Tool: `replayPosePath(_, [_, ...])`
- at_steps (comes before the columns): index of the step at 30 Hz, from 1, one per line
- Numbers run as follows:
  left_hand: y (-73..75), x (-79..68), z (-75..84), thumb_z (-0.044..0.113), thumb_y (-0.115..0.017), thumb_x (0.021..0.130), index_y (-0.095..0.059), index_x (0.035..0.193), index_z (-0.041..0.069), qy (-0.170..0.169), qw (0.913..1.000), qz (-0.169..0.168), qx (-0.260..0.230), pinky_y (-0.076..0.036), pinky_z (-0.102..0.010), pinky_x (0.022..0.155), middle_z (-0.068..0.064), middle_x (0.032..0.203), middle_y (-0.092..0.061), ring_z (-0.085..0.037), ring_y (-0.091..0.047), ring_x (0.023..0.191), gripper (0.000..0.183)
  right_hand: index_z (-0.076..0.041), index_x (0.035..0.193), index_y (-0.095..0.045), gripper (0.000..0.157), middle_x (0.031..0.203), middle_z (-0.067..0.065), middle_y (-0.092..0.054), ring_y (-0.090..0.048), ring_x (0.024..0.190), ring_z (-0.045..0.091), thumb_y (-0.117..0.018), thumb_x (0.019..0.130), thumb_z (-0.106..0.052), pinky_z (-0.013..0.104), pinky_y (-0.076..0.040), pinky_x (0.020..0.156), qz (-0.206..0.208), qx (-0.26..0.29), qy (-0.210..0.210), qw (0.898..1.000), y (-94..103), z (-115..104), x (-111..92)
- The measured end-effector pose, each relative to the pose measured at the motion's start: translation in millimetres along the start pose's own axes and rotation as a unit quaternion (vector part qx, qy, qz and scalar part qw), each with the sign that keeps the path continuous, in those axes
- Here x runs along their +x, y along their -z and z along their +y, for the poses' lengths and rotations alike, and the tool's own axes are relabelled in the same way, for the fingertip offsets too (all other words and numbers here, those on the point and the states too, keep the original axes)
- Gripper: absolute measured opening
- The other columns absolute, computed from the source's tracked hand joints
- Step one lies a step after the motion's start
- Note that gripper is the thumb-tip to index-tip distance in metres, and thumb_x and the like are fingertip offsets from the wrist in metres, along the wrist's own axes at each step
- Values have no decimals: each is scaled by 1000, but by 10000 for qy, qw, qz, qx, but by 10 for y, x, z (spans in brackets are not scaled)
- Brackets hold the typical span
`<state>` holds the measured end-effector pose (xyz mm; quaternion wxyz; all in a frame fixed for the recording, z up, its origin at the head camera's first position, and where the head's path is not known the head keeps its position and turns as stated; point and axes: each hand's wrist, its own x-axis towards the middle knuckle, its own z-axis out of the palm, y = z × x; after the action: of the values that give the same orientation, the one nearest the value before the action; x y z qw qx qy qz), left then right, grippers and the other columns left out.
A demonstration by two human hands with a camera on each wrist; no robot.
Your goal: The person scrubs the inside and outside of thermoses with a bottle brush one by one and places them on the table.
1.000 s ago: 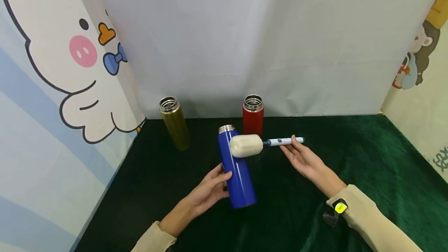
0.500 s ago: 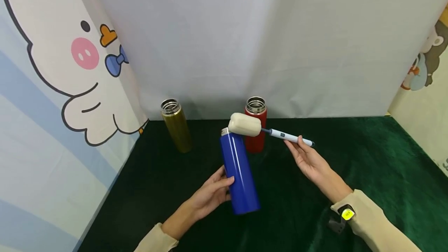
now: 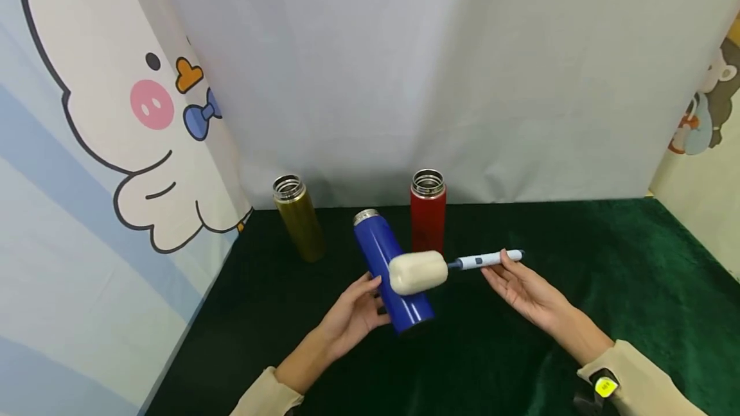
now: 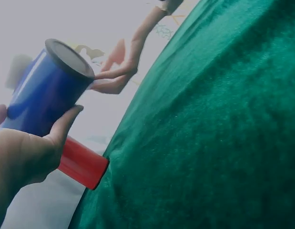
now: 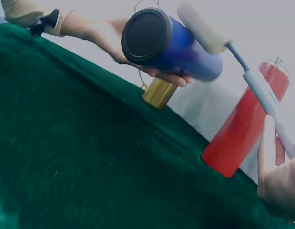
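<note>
A plain grey backdrop (image 3: 370, 69) rises behind the desk (image 3: 491, 364), which is covered with dark green cloth; its near edge is cut off in the head view. The left hand (image 3: 352, 313) grips the blue bottle (image 3: 378, 252), raised over the cloth and tilted, neck away from the person; of this grip, the fingers behind the bottle are partly hidden. The right hand (image 3: 523, 291) pinches the handle of the brush (image 3: 419, 273), whose cream head lies across the front of the bottle and hides part of its body. Whether the head touches the bottle, I cannot tell. The steel neck is seen, but the inside of it is hard to make out. Both sleeves are cut off by the frame, and a black object under the right wrist is not clear.

Behind stand the gold bottle (image 3: 300, 226) and the red bottle (image 3: 428, 223), both with open mouths; the lower end of the red one is covered by the brush head in the head view, while the wrist views show it down at the cloth. They also show the blue bottle's round base, of which the head view gives only an edge. In the left wrist view the brush head is merely a pale blur.
</note>
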<state>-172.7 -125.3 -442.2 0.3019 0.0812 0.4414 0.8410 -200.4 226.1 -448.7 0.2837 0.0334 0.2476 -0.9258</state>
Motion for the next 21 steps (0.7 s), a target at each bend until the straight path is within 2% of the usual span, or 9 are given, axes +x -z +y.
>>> replayPosePath(2, [9, -3, 1, 28, -37, 110, -15, 160, 15, 30, 10000, 43, -78, -50, -42, 105, 0, 141, -55, -17, -56, 128, 56, -11, 110, -64, 28, 114, 4, -66, -68, 110, 15, -37, 111, -21, 26, -54, 103, -57, -229, -25, 9997, 59, 23, -28])
replayPosePath(5, [11, -4, 12, 31, -42, 109, -12, 161, 17, 120, 9997, 101, -164, -40, -51, 117, -7, 151, -50, -21, -53, 135, 61, -11, 111, -68, 34, 110, 2, -66, -68, 108, 12, -36, 112, -22, 25, -55, 101, -206, -438, -74, 9988, 126, 50, -40])
replayPosePath(9, [-8, -2, 7, 31, -45, 109, -9, 161, 22, 211, 9994, 202, -202, -30, -58, 122, -9, 155, -43, -24, -49, 138, 64, -12, 112, -70, 35, 108, 0, -66, -67, 105, 10, -37, 111, -22, 23, -55, 98, -142, -524, -105, 9985, 146, 55, 0])
replayPosePath(13, [-24, -1, -21, 32, -42, 110, -12, 161, 18, 201, 9996, 178, -61, -39, -51, 117, -5, 147, -48, -22, -53, 133, 61, -13, 110, -67, 28, 108, 0, -65, -68, 102, 10, -41, 110, -23, 22, -56, 95, 283, -440, -69, 9986, 67, 31, 89])
replayPosePath(17, [-25, -7, -56, 34, -42, 110, -15, 161, 13, 316, 9988, 73, 374, -49, -47, 107, -6, 149, -50, -21, -56, 131, 61, -17, 114, -57, 11, 112, 3, -66, -70, 103, 14, -51, 107, -21, 23, -55, 100, 729, 100, 44, 9973, -83, -19, 173])
replayPosePath(21, [-30, -19, -69, 32, -46, 109, -18, 161, 12, 449, 9959, -80, 787, -52, -46, 102, -9, 152, -50, -22, -57, 131, 62, -17, 119, -50, 17, 116, 8, -67, -73, 105, 22, -57, 103, -15, 27, -50, 108, 805, 771, 351, 9932, -232, -77, 237])
